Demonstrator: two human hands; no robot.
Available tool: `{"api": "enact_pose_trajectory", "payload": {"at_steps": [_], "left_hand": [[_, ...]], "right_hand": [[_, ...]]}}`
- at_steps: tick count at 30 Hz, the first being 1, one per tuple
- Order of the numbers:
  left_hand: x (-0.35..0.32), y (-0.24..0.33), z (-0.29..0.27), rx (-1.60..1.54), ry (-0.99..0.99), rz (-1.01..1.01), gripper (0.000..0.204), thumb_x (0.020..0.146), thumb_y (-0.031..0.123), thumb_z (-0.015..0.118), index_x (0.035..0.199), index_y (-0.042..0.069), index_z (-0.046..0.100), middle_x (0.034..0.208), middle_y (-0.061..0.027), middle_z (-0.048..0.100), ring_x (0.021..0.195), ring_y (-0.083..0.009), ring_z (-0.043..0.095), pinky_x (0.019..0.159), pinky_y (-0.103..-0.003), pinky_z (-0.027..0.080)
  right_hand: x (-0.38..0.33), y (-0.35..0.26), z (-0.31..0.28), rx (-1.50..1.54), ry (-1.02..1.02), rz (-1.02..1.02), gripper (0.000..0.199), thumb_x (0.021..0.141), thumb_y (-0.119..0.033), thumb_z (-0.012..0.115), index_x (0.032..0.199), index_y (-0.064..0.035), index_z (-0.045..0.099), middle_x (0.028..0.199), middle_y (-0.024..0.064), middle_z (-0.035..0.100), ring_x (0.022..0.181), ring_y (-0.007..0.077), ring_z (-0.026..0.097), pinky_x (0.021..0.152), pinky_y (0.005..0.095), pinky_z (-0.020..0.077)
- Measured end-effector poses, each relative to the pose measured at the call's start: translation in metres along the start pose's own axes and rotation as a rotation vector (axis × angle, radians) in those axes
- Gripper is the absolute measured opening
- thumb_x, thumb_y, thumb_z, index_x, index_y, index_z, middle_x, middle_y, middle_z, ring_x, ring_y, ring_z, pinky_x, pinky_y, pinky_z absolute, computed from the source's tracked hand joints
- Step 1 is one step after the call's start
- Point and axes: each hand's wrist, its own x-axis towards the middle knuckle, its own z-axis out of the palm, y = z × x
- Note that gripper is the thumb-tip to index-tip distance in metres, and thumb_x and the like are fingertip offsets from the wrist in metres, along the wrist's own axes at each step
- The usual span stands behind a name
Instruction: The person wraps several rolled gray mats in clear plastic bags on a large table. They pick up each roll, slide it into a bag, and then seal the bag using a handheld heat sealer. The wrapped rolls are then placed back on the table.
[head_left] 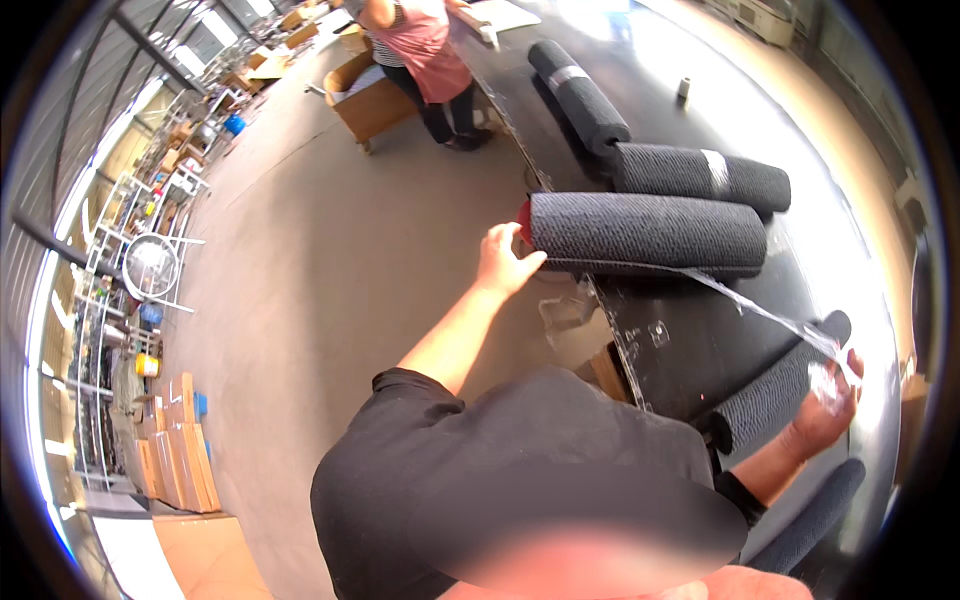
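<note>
A rolled dark grey mat [650, 232] lies across the near edge of a black table [690, 345]. My left hand [503, 260] grips its left end, next to a small red thing [523, 214] that is mostly hidden. A strip of clear tape [760, 312] runs from the underside of this roll, stretched taut, to my right hand [822, 412]. My right hand is closed on the crumpled clear end of the tape, just above another rolled mat [770, 395] lying at an angle.
Two more rolled mats [700, 175] [580, 95] with pale bands lie farther back on the table, near a small tape roll [684, 88]. A person in a pink top [425, 50] stands by cardboard boxes [370, 95]. Metal racks [140, 260] and stacked cartons [180, 455] line the left.
</note>
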Motion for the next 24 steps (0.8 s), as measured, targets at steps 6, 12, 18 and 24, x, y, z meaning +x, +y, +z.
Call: {"api": "enact_pose_trajectory", "payload": {"at_steps": [6, 12, 18, 24], "left_hand": [[-0.009, -0.027, 0.023, -0.661, -0.338, -0.33, 0.085, 0.068, 0.023, 0.083, 0.134, -0.003, 0.037, 0.132, -0.0208, 0.047, 0.124, -0.028, 0.046, 0.101, -0.039, 0.04], [0.003, 0.009, 0.022, -0.714, -0.371, -0.286, 0.065, 0.071, 0.014, 0.08, 0.125, -0.001, 0.046, 0.116, -0.0119, 0.06, 0.105, -0.0223, 0.058, 0.095, -0.034, 0.045], [0.001, -0.014, 0.04, -0.591, -0.348, -0.175, 0.059, 0.076, 0.017, 0.078, 0.124, -0.001, 0.048, 0.117, -0.0113, 0.059, 0.108, -0.0209, 0.056, 0.096, -0.034, 0.043], [-0.014, -0.017, 0.054, -0.437, -0.223, -0.151, 0.056, 0.076, 0.008, 0.074, 0.125, 0.001, 0.048, 0.114, -0.0104, 0.062, 0.107, -0.0209, 0.057, 0.096, -0.034, 0.043]], "right_hand": [[-0.024, 0.018, 0.047, 0.309, -0.401, 0.375, 0.055, 0.094, -0.037, 0.05, 0.123, 0.0106, 0.048, 0.128, 0.0261, 0.049, 0.075, 0.0156, 0.045, 0.069, 0.0307, 0.0388], [-0.065, 0.098, 0.033, -0.796, -0.206, 0.685, 0.042, 0.077, -0.027, 0.075, 0.104, -0.0037, 0.054, 0.089, 0.0027, 0.057, 0.075, 0.0098, 0.052, 0.066, 0.0256, 0.0446], [-0.09, 0.191, 0.016, -1.256, -0.384, 0.604, 0.094, 0.066, -0.035, 0.083, 0.137, 0.0046, 0.036, 0.133, 0.0238, 0.047, 0.124, 0.0287, 0.047, 0.104, 0.0364, 0.0372], [-0.098, 0.243, 0.039, -0.714, -0.29, 0.811, 0.057, 0.074, -0.017, 0.078, 0.12, -0.0007, 0.05, 0.101, 0.0118, 0.061, 0.086, 0.019, 0.061, 0.075, 0.0335, 0.0514]]}}
